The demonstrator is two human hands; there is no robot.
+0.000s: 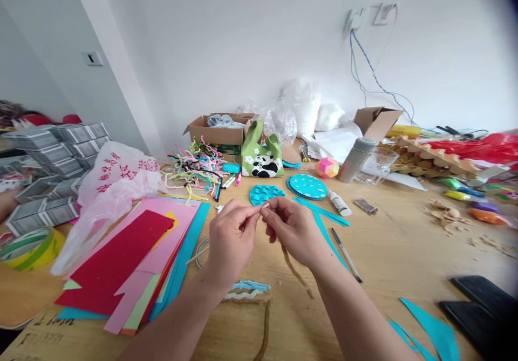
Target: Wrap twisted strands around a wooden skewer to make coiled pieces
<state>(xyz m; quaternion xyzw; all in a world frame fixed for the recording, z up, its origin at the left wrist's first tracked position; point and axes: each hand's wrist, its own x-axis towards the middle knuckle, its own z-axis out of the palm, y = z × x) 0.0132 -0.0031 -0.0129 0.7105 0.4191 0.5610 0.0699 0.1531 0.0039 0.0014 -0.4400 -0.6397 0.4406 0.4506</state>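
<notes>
While I'm watching from way over here, the brown strand (297, 272) trails from under the right hand (293, 226), front and center at the worktop (388, 231); looks like that grip has it. Left hand (230, 237) is pinched closed at the fingertips, can't tell on what. Progress, my guess: partway, with a blue strand (253, 285), a white strand (243, 295) and a second brown strand (265, 328) lying loose, unused. Spotted blue disc (309, 186) farther back looks finished. Fingers hide the trailing strand's upper end.
</notes>
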